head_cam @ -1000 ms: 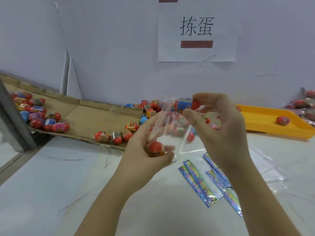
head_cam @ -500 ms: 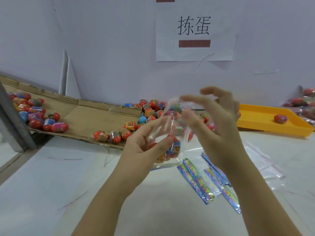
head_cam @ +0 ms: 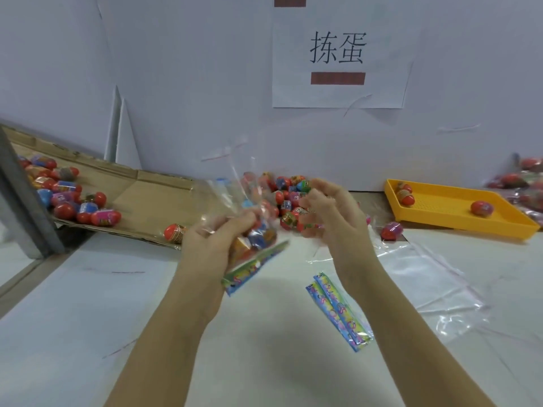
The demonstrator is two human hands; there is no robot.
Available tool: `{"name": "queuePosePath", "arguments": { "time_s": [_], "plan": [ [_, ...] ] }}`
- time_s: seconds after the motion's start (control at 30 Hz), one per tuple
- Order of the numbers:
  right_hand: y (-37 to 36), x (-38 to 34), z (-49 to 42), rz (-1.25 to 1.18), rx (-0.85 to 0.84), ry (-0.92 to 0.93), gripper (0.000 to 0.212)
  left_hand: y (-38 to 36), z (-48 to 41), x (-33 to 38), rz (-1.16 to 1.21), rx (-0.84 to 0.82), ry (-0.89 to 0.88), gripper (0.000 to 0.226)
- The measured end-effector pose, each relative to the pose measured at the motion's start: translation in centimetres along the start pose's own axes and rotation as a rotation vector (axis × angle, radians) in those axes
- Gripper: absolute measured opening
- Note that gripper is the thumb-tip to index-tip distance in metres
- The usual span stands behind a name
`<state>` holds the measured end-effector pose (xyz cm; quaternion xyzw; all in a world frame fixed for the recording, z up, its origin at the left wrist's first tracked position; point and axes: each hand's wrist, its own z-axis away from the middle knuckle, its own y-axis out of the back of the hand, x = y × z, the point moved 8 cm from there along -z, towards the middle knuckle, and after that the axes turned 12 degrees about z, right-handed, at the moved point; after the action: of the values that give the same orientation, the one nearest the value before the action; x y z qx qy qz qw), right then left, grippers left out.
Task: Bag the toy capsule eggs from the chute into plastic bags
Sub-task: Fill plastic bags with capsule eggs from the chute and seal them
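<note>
Clear plastic forms the bag (head_cam: pixel 232 183) that the left hand (head_cam: pixel 210 245) grips over the middle of the table (head_cam: pixel 88 318); its fingers curl round the bag's lower part, where a few bagged eggs (head_cam: pixel 260 237) bunch together, and the bag's top with its red strip stands up above the hand; a striped sachet (head_cam: pixel 254 264) juts out slantwise under the same hand, though blur hides whether it sits inside the bag or against it. Just beside the bag hovers the right hand (head_cam: pixel 332 214), fingers curled; whether it holds anything I cannot tell, since the picture is smeared there.

Along the back of the table a cardboard chute (head_cam: pixel 141 201) slopes down from the left edge; loose eggs (head_cam: pixel 64 195) crowd its upper end; a single egg (head_cam: pixel 174 232) rests at its lower lip; a pile of eggs (head_cam: pixel 289 188) lies at the back edge behind the hands. Near the back right corner a yellow tray (head_cam: pixel 458 221) holds a few tray eggs (head_cam: pixel 482 207); a pink egg (head_cam: pixel 392 229) lies just beside the tray's near-left corner. Two flat sachets (head_cam: pixel 338 312) lie side by side near the right forearm; spare bags (head_cam: pixel 426 277) spread flat toward the right edge; filled bags (head_cam: pixel 526 183) sit at that edge behind the tray; a paper sign (head_cam: pixel 338 51) hangs on the wall above.
</note>
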<state>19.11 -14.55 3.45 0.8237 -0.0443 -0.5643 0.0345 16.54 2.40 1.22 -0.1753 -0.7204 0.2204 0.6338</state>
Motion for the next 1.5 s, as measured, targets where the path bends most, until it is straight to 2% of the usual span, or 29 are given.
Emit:
{"name": "queuePosePath", "arguments": {
  "time_s": [0.07,0.17,0.23,0.27,0.3,0.37,0.43,0.5,0.53,0.6,0.7,0.73,0.8,0.87,0.97,1.03,1.1,1.2,1.27,1.3,1.4,1.5],
  "plan": [
    [-0.6,2.0,-0.3,0.392,-0.004,0.025,0.029,1.6,-0.5,0.9,0.035,0.103,-0.052,0.012],
    [-4.5,6.1,0.6,1.04,-0.316,0.089,0.054,2.3,-0.7,1.2,0.098,0.156,-0.065,0.008],
    [-6.2,8.0,1.4,1.273,-0.443,0.171,0.052,1.8,-0.6,0.8,0.138,0.12,-0.033,0.011],
    [-6.7,8.1,1.7,1.325,-0.447,0.213,0.048,1.6,-0.6,0.6,0.139,0.103,-0.018,0.02],
    [-6.7,7.7,1.7,1.332,-0.402,0.239,0.043,1.5,-0.5,0.5,0.129,0.094,-0.01,0.029],
    [-5.8,5.7,1.3,1.304,-0.181,0.285,0.034,1.4,-0.5,0.5,0.087,0.088,-0.007,0.047],
    [-5.1,4.1,1.3,1.277,-0.018,0.335,0.037,1.3,-0.5,0.4,0.048,0.069,0.005,0.057],
    [-5.9,4.1,1.5,1.293,-0.12,0.344,0.054,1.0,-0.4,0.2,0.04,0.038,0.027,0.063],
    [-6.6,4.6,1.7,1.324,-0.208,0.351,0.054,0.9,-0.4,0.1,0.04,0.026,0.033,0.067],
    [-7.2,5.4,1.9,1.368,-0.309,0.355,0.041,0.8,-0.4,0.0,0.037,0.026,0.036,0.075],
    [-5.9,4.9,1.2,1.221,-0.201,0.314,0.027,0.9,-0.4,-0.1,-0.014,0.022,0.027,0.08],
    [-5.3,4.8,1.0,1.182,-0.14,0.291,0.03,1.0,-0.4,-0.1,-0.045,0.022,0.02,0.084],
    [-4.4,5.0,0.8,1.252,-0.064,0.242,0.049,1.1,-0.4,-0.2,-0.118,0.02,0.017,0.09],
    [-4.4,5.5,0.8,1.366,-0.079,0.212,0.062,1.0,-0.4,-0.4,-0.161,0.003,0.019,0.091],
    [-5.1,6.2,0.9,1.434,-0.231,0.188,0.042,1.2,-0.6,-0.5,-0.18,-0.005,0.019,0.083],
    [-4.9,6.2,0.8,1.323,-0.256,0.181,0.042,1.3,-0.7,-0.5,-0.195,0.001,0.013,0.074],
    [-3.5,4.7,0.3,1.066,-0.12,0.15,0.045,1.6,-0.8,-0.7,-0.233,0.003,-0.001,0.065],
    [-0.2,0.5,-0.1,0.534,0.15,0.176,0.03,1.7,-0.8,-0.7,-0.367,0.003,-0.054,0.058],
    [1.5,-2.1,0.4,0.137,0.211,0.229,0.023,1.5,-0.7,-1.1,-0.466,-0.015,-0.071,0.056],
    [1.9,-3.1,0.7,0.019,0.209,0.259,0.022,1.3,-0.6,-1.3,-0.499,-0.03,-0.071,0.057],
    [2.1,-5.0,1.5,-0.004,0.18,0.323,0.024,0.4,-0.3,-2.0,-0.586,-0.082,-0.066,0.064],
    [1.6,-5.2,1.7,0.133,0.157,0.337,0.036,-0.3,0.1,-2.5,-0.663,-0.141,-0.066,0.068]
  ]
}}
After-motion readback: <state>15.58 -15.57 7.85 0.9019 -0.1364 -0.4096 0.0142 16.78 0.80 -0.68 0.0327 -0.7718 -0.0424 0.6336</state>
